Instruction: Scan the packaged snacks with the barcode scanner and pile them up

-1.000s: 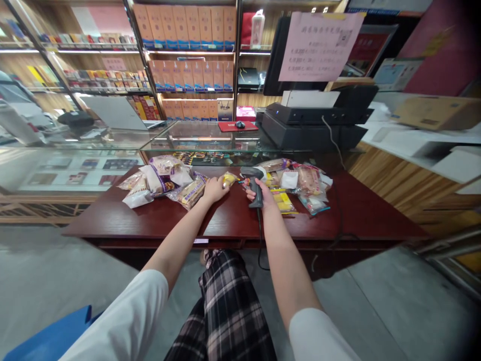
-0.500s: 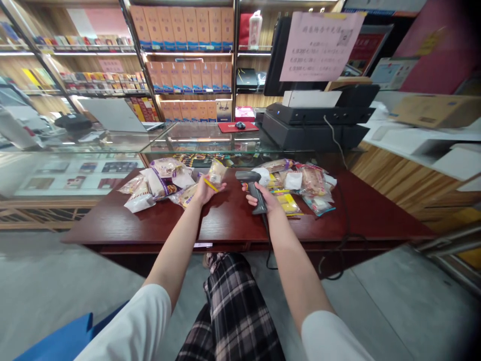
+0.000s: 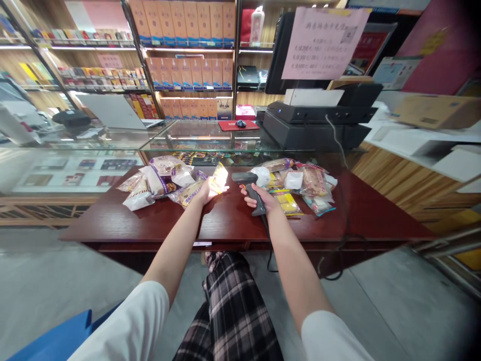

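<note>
Since the frame of a second ago, the packet (image 3: 220, 175) has come up off the desk (image 3: 225, 228) and now stands tilted in the left hand (image 3: 206, 191), lit bright white and yellow; the scanner (image 3: 252, 193) remains up, its head pointing at it across a small gap. Left hand: fingers closed about the packet's lower part, thumb side hard to make out in the glare, so grip probably light. Right hand (image 3: 265, 198): wrapped around the scanner's handle, clamped on it, some fingertips showing at the front. Cord (image 3: 268, 240) runs down from the handle past the desk's near edge. From where I stand, a pile of bagged goods (image 3: 160, 178) lies at the person's left, a long bag (image 3: 188, 194) just beside the left hand. At the right, a second pile (image 3: 310, 183), with a yellow pack (image 3: 287, 203) at its near side, close to the right hand. Beyond the desk: glass case (image 3: 191, 136), bearing a mouse (image 3: 241, 123) on a red mat (image 3: 227, 126). A pink sheet (image 3: 325, 45) hangs over the monitor (image 3: 277, 55).
</note>
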### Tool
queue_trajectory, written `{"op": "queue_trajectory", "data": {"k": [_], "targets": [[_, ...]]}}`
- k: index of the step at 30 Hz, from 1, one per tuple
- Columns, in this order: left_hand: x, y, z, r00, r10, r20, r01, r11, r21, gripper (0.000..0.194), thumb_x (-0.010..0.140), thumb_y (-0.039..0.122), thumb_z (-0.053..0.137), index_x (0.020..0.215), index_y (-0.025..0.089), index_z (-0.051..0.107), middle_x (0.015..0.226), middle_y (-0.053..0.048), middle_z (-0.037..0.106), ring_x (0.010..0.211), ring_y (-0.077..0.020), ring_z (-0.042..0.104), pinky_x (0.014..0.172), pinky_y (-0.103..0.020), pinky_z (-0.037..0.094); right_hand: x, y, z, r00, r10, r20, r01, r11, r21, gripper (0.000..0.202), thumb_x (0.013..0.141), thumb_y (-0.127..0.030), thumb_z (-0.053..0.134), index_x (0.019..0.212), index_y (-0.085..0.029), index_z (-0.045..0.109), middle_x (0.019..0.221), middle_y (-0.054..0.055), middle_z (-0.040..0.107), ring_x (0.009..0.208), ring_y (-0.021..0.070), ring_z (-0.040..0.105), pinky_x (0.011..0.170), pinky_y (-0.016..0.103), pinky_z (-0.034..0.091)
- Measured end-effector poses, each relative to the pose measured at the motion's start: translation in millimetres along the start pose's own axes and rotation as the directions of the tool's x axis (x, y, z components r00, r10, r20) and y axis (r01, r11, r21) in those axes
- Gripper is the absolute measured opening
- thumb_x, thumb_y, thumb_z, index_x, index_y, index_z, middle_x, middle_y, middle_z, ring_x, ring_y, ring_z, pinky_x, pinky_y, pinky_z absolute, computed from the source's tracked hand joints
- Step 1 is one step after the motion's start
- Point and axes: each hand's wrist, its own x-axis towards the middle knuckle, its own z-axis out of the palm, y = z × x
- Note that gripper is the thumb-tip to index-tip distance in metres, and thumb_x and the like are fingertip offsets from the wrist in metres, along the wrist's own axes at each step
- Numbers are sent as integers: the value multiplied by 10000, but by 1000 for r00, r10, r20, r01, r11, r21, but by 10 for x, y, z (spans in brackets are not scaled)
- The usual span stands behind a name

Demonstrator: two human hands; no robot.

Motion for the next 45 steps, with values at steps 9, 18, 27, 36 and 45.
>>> {"op": "queue_trajectory", "data": {"k": [9,18,27,36,45], "targets": [[-195,62,133,880,475,-15,-443,832,334,328,856,370,565,1129,188,575,1124,-96,663,1079,-228,643,983,-403,499,-30,-24,10,997,-34,-76,33,999,-13,233,990,-363,417,1077,-183,538,966,53,639,439,41,266,380,172,313],[-437,164,78,535,830,158,-244,-26,969,379,884,215,475,1242,187,597,1568,-123,338,1522,-323,98,1227,-556,31,-3,-15,-51,995,-37,-96,37,999,-5,240,966,-377,459,1064,-185,566,975,57,662,440,43,281,378,171,304],[-243,-117,30,680,693,241,-227,-113,967,353,832,260,535,1139,126,649,1425,-217,500,1423,-405,317,1209,-580,6,-43,-30,-16,989,-120,-86,120,993,-6,240,937,-390,506,1057,-188,554,953,51,658,443,37,293,391,168,300],[-149,-164,-41,659,737,149,-260,37,965,537,808,289,566,1309,99,544,1523,-223,402,1503,-391,145,1196,-598,-20,-288,-482,-85,863,-346,-367,260,929,-264,283,828,-401,658,992,-192,561,670,-10,603,465,96,473,448,240,414],[-280,-140,194,648,696,310,-423,-9,906,433,820,213,541,1248,169,588,1512,-165,430,1507,-336,179,1201,-597,-76,-786,-487,-395,802,-296,-519,167,945,-281,301,813,-472,611,930,-195,584,593,-11,587,416,106,444,409,246,395]]}}
